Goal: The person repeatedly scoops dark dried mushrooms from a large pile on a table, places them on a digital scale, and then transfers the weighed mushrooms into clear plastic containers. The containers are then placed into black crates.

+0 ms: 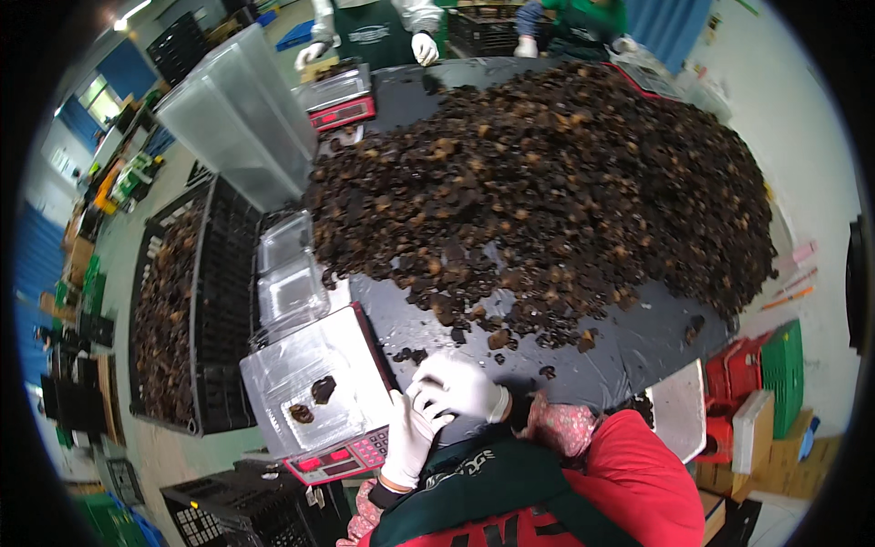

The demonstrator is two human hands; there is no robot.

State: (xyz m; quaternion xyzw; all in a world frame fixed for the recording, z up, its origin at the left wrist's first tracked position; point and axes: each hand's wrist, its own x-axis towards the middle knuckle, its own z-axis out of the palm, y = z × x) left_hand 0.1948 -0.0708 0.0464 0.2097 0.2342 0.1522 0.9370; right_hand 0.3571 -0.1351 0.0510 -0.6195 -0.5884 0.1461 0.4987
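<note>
My two white-gloved hands meet in front of me beside the scale. My left hand [412, 441] is upright at the scale's right corner, its thumb and fingers apart. My right hand [453, 386] reaches across from the right and touches the left one; it is blurred, and anything between them is hidden. The red and white scale [365, 337] carries a clear plastic tray [273, 383] with two dark curled pieces [324, 390] like wood ear mushroom. Beyond my hands, a large heap of wood ear mushroom [547, 191] covers much of the black-sheeted table [629, 356], with loose bits near me.
Clear plastic boxes [292, 278] lie beyond the scale; a tall stack of clear containers [239, 114] stands behind. A black crate [196, 301] of dark pieces is left. Two people in white gloves stand across the table, one by another scale [342, 111]. A white bin [679, 410] sits right.
</note>
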